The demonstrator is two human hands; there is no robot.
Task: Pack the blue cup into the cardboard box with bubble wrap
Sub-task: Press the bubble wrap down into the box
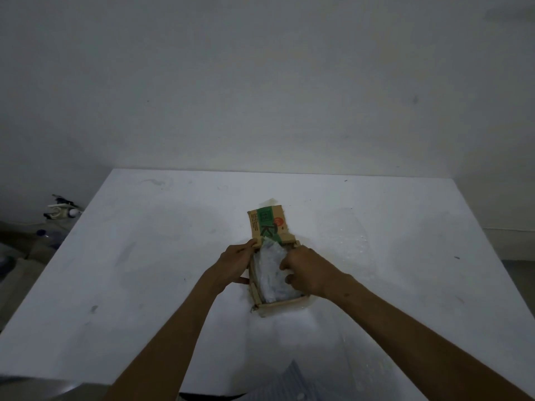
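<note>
Head camera view: a small cardboard box sits open on a white tabletop, its printed flap lying back. A bubble wrap bundle fills the box; the blue cup itself cannot be made out inside. The left hand grips the box's left wall, fingers curled. The right hand presses on the bundle, fingers closed over it.

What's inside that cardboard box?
A bundle of bubble wrap fills the cardboard box, with the right hand pressing on it and the left hand on the box's left wall. Whatever the wrap encloses is hidden; no blue cup shows.
</note>
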